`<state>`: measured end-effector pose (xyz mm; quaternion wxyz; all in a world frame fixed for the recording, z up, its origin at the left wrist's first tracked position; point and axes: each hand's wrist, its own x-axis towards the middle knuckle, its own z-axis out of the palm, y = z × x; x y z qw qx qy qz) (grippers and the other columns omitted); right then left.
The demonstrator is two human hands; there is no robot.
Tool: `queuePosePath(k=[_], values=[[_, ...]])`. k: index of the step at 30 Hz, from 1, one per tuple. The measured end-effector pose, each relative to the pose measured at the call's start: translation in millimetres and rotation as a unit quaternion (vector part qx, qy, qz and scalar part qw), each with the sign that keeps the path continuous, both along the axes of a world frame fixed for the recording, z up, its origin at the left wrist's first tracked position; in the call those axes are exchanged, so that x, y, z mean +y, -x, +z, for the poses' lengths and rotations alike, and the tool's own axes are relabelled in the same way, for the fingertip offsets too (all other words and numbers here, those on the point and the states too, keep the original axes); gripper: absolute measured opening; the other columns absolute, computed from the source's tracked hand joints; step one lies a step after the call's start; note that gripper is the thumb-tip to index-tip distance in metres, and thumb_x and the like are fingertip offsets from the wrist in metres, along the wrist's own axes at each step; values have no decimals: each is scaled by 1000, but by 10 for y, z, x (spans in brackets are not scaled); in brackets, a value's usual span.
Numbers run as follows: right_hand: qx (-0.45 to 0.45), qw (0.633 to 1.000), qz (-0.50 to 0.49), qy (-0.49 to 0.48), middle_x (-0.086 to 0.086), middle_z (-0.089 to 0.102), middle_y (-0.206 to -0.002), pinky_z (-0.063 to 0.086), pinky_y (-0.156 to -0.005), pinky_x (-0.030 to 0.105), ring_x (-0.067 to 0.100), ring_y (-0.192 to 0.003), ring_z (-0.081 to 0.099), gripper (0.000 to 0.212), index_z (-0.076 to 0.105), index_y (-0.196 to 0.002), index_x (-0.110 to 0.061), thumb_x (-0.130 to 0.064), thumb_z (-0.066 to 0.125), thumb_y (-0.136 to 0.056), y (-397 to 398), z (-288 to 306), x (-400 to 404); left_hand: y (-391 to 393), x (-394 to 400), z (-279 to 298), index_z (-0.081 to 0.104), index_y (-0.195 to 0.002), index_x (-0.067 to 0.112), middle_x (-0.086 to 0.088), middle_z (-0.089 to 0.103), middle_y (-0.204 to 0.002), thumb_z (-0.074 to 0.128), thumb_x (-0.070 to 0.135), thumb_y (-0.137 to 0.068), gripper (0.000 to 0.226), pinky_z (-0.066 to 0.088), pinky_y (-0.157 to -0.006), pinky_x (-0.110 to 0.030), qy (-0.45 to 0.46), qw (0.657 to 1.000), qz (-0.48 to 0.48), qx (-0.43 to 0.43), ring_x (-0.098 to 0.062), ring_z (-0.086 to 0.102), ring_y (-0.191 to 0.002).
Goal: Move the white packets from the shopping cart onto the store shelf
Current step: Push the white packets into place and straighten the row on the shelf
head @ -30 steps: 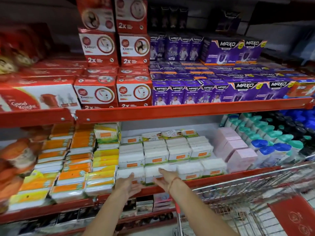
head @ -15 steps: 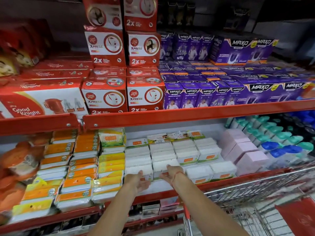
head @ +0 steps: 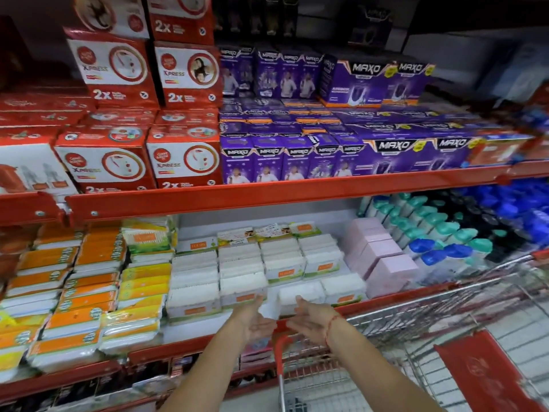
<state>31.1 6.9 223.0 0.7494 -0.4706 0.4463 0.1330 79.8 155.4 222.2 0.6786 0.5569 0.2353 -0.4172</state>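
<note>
White packets (head: pixel 242 272) with small orange labels stand in rows in the middle of the red store shelf (head: pixel 190 346). Two more white packets (head: pixel 300 292) lie at the front right of that group. My left hand (head: pixel 254 321) and my right hand (head: pixel 313 321) hover side by side just in front of the shelf edge, palms facing each other, fingers spread, holding nothing. Both fingertips are close to the front row of packets. The wire shopping cart (head: pixel 445 319) with its red handle is at the lower right; I see no packets inside it.
Orange and yellow packs (head: pixel 89 286) fill the shelf to the left, pink boxes (head: pixel 383 260) and capped bottles (head: pixel 439 242) to the right. Red and purple cartons (head: pixel 267 156) stand on the shelf above. A red flap (head: pixel 487 373) hangs in the cart.
My hands reached in to the white packets, then drew back toward the shelf edge with nothing in them. The view has shifted left and closer.
</note>
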Motion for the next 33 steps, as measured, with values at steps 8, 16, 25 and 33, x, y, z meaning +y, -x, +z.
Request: queuePosePath(k=[8,16,25,33], values=[[-18,988,-119,99,21,52,-107,57,-71,37,32,-77,59,23,47,-115,3,-11,51,-97,-2,-116,-1086,125,-812,43,21,-145,-2,-42,40,-137,52,28,-95,67,45,-100,-49,82,993,57,63,-49,53,-118],[-7,994,-68,88,23,55,-87,60,-46,31,34,-67,62,16,42,-102,1,-12,51,-97,-393,-85,-1147,-118,-966,112,28,-146,8,-33,28,-149,46,19,-98,52,60,-73,-29,78,975,190,84,-43,47,-129],[1,992,-53,117,16,61,-76,59,-60,39,27,-61,61,28,54,-79,3,-19,54,-96,-528,-104,-1158,-215,-906,212,29,-142,-3,-36,43,-139,50,21,-97,55,61,-63,-31,43,986,147,60,-43,61,-108],[-82,641,293,704,20,74,-93,55,-73,38,34,-89,69,47,69,-92,-4,-42,42,-97,-498,304,-438,-374,-66,363,74,-79,4,-7,75,-63,63,25,-91,27,62,-57,-26,-227,896,-106,-367,-10,70,-52]])
